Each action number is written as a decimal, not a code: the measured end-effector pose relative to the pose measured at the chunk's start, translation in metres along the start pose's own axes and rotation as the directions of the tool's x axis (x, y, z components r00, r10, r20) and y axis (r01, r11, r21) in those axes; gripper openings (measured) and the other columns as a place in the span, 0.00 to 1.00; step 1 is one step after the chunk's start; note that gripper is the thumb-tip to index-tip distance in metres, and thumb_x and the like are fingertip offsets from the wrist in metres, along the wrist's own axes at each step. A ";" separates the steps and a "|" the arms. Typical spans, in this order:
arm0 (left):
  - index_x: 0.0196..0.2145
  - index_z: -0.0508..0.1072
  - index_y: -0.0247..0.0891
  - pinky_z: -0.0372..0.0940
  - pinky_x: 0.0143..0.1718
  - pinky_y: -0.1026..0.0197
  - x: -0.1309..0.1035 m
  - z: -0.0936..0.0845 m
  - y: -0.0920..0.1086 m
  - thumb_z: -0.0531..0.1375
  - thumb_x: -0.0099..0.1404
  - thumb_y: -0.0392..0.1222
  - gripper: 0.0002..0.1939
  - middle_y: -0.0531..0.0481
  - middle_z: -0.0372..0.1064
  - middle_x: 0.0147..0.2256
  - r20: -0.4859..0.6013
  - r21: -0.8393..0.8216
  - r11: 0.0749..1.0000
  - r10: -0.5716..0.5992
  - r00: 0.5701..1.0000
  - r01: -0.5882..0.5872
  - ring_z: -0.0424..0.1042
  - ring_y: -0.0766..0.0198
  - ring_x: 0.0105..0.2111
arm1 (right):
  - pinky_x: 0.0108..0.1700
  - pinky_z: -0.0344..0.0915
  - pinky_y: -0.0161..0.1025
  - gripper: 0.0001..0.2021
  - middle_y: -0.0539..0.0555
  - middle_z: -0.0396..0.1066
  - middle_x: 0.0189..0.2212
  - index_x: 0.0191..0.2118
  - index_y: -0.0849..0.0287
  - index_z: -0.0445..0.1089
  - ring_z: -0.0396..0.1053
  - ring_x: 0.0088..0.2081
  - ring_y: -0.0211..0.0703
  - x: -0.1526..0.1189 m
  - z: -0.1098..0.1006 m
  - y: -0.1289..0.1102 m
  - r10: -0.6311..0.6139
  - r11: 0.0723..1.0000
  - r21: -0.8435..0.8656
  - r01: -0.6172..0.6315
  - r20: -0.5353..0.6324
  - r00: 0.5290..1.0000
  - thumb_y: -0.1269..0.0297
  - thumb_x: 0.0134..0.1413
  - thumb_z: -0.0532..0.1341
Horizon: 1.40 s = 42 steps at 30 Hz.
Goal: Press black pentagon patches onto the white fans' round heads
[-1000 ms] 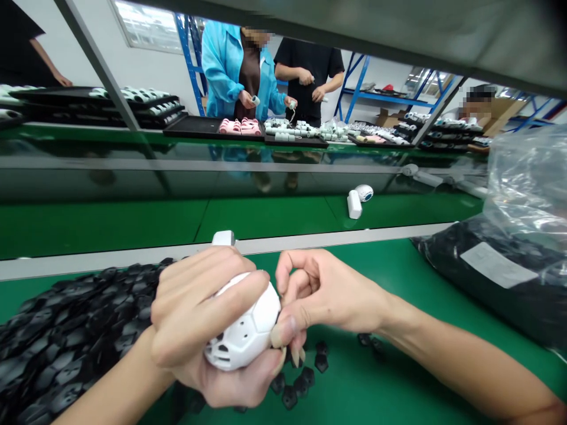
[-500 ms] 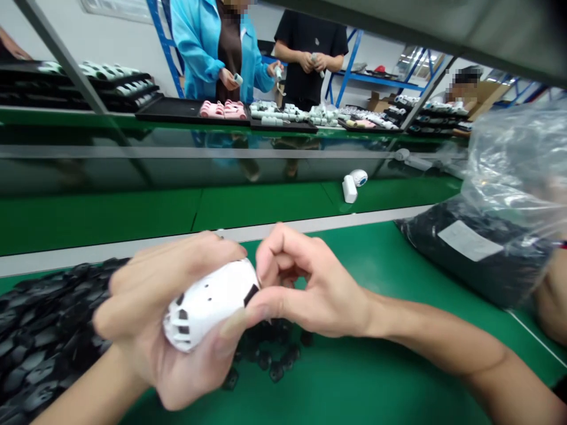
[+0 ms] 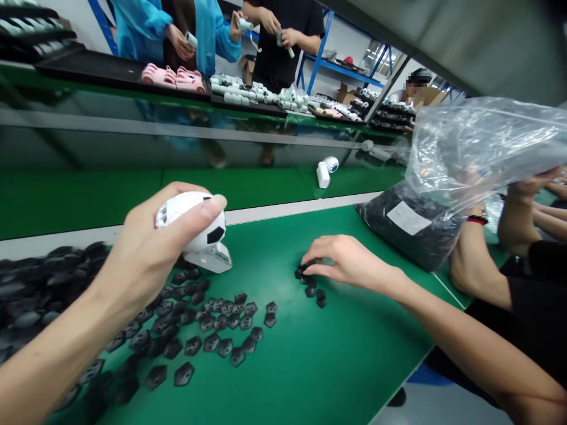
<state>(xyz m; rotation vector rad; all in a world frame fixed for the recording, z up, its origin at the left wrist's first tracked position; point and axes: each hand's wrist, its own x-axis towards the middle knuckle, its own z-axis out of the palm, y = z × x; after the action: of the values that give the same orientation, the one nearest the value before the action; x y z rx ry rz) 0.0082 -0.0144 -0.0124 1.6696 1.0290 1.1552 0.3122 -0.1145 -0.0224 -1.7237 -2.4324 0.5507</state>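
White-and-black football-patterned plastic ball point(image 3: 183, 203) sits in the left hand point(image 3: 153, 245), which I have wrapped round it above scattered black pentagonal plastic pieces point(image 3: 183, 374) on the green tabletop point(image 3: 310, 366). I have the right hand point(image 3: 343, 260) to its right, fingers narrowly spaced at a small black cluster point(image 3: 310, 291); I cannot tell whether it grips any. Beyond rests a clear plastic bag point(image 3: 436, 195), dark-filled, with a white label point(image 3: 407, 218).

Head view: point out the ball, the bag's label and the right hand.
Ball point(image 3: 183, 205): head view, upper part of its white shell.
Label point(image 3: 408, 218): head view, centre of its white face.
Right hand point(image 3: 343, 258): head view, middle of the hand.
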 end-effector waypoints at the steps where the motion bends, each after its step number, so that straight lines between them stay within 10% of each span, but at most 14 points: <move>1: 0.39 0.77 0.38 0.69 0.19 0.62 0.002 0.000 -0.002 0.69 0.64 0.63 0.23 0.49 0.76 0.28 0.028 -0.023 0.999 -0.036 0.999 0.036 0.75 0.58 0.23 | 0.45 0.66 0.40 0.07 0.55 0.83 0.44 0.47 0.57 0.82 0.78 0.46 0.49 0.000 0.003 -0.001 -0.004 1.000 -0.015 0.004 -0.003 1.000 0.63 0.68 0.69; 9: 0.37 0.80 0.36 0.69 0.21 0.65 0.007 -0.012 0.001 0.68 0.64 0.64 0.25 0.47 0.78 0.30 0.163 -0.001 0.997 -0.070 0.984 0.071 0.76 0.59 0.25 | 0.37 0.63 0.36 0.05 0.52 0.81 0.36 0.38 0.59 0.80 0.74 0.36 0.41 0.018 0.005 0.007 0.008 0.994 0.112 -0.016 0.078 0.997 0.66 0.60 0.74; 13: 0.38 0.79 0.40 0.69 0.25 0.67 0.002 -0.014 0.004 0.67 0.64 0.68 0.26 0.49 0.77 0.32 0.131 0.027 0.988 -0.154 0.979 0.152 0.74 0.62 0.28 | 0.35 0.65 0.35 0.07 0.49 0.80 0.30 0.35 0.59 0.77 0.73 0.31 0.38 0.021 0.013 0.011 -0.164 0.977 0.118 0.176 -0.102 0.981 0.65 0.61 0.74; 17: 0.40 0.78 0.42 0.69 0.30 0.62 0.000 -0.014 0.008 0.65 0.63 0.72 0.28 0.48 0.78 0.36 0.144 0.050 0.978 -0.206 0.968 0.201 0.76 0.57 0.32 | 0.35 0.68 0.39 0.04 0.51 0.82 0.33 0.39 0.59 0.77 0.75 0.32 0.39 0.014 0.012 -0.005 -0.601 0.798 -0.304 0.520 -0.476 0.642 0.68 0.69 0.68; 20: 0.39 0.78 0.42 0.66 0.30 0.60 0.001 -0.018 0.013 0.61 0.63 0.76 0.32 0.47 0.78 0.37 0.155 0.182 0.969 -0.199 0.968 0.170 0.75 0.56 0.34 | 0.33 0.70 0.40 0.06 0.52 0.84 0.35 0.39 0.60 0.80 0.77 0.32 0.39 0.004 -0.002 -0.026 -0.759 0.651 -0.550 0.524 -0.455 0.466 0.74 0.68 0.66; 25: 0.39 0.79 0.42 0.63 0.33 0.58 0.001 -0.023 0.020 0.56 0.63 0.78 0.35 0.45 0.78 0.40 0.120 0.446 0.892 -0.139 0.983 0.071 0.73 0.52 0.38 | 0.37 0.77 0.37 0.07 0.53 0.86 0.40 0.39 0.60 0.81 0.82 0.37 0.40 -0.001 -0.015 -0.041 -0.774 0.632 -0.562 0.534 -0.419 0.475 0.75 0.67 0.66; 30: 0.33 0.78 0.42 0.60 0.26 0.59 0.000 -0.025 0.017 0.56 0.65 0.76 0.32 0.46 0.77 0.33 0.157 0.350 0.931 -0.171 0.973 0.107 0.71 0.54 0.30 | 0.44 0.82 0.35 0.06 0.55 0.86 0.40 0.43 0.59 0.78 0.84 0.40 0.41 0.021 -0.003 -0.042 -0.690 0.686 -0.329 0.649 -0.577 0.437 0.77 0.65 0.68; 36: 0.32 0.76 0.42 0.57 0.23 0.62 0.004 -0.030 0.015 0.55 0.67 0.74 0.31 0.49 0.73 0.28 0.183 0.320 0.944 -0.147 0.972 0.083 0.67 0.60 0.25 | 0.41 0.79 0.33 0.06 0.51 0.85 0.36 0.43 0.57 0.80 0.83 0.35 0.39 0.049 -0.005 -0.059 -0.418 0.799 0.051 0.599 -0.670 0.614 0.75 0.66 0.69; 42: 0.31 0.76 0.42 0.61 0.25 0.58 0.007 -0.037 0.015 0.51 0.65 0.80 0.37 0.47 0.74 0.26 0.124 0.393 0.906 -0.222 0.967 0.158 0.68 0.56 0.24 | 0.42 0.76 0.33 0.07 0.52 0.84 0.38 0.43 0.58 0.84 0.80 0.38 0.38 0.076 -0.017 -0.083 -0.256 0.637 0.409 0.653 -0.687 0.680 0.75 0.62 0.71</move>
<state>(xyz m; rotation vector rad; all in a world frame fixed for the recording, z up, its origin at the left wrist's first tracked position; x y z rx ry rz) -0.0229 -0.0060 0.0115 1.8761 1.3377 0.7024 0.2169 -0.0644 0.0136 -0.7361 -1.8156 0.5679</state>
